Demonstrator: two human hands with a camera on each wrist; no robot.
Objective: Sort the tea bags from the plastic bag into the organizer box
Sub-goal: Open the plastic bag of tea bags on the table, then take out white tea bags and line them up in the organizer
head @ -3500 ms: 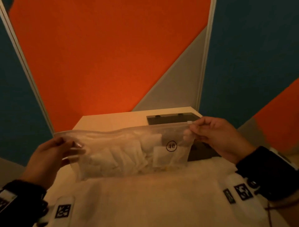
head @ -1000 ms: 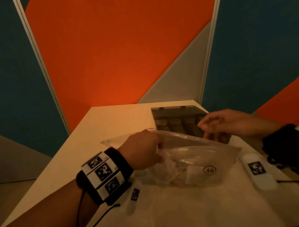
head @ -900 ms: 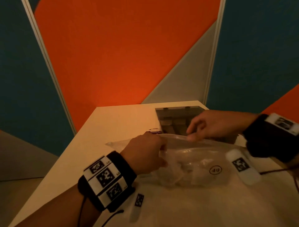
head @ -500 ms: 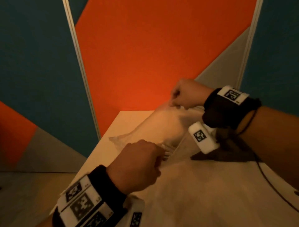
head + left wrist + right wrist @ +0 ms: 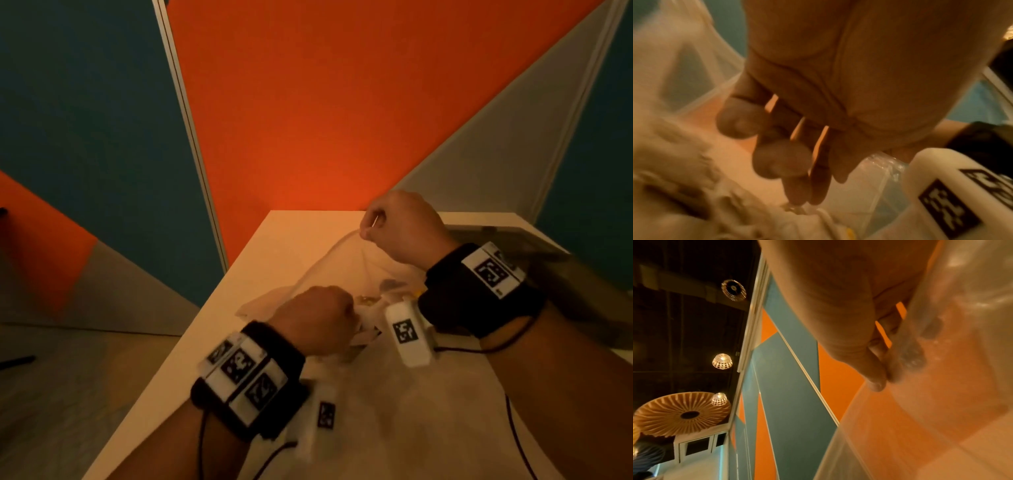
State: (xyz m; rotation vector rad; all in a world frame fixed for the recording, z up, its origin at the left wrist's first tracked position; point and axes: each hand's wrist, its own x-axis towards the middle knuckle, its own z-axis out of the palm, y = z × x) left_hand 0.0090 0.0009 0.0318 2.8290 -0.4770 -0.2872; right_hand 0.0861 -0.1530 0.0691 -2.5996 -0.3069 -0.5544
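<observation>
The right hand [image 5: 404, 228] pinched the plastic bag [image 5: 335, 270] mouth up above the desk [image 5: 291, 236]; the left hand [image 5: 317, 318], curled, reached inside. Next, I judge: lift out one tea bag.

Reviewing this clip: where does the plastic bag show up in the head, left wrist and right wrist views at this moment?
Head: the plastic bag is at centre, stretched between the right hand above and the left hand below.
Left wrist: the bag's clear film fills the upper left, beside the left hand's fingers.
Right wrist: the film covers the right side, pinched at the fingertips.
Shared landmark: the orange wall panel.
</observation>
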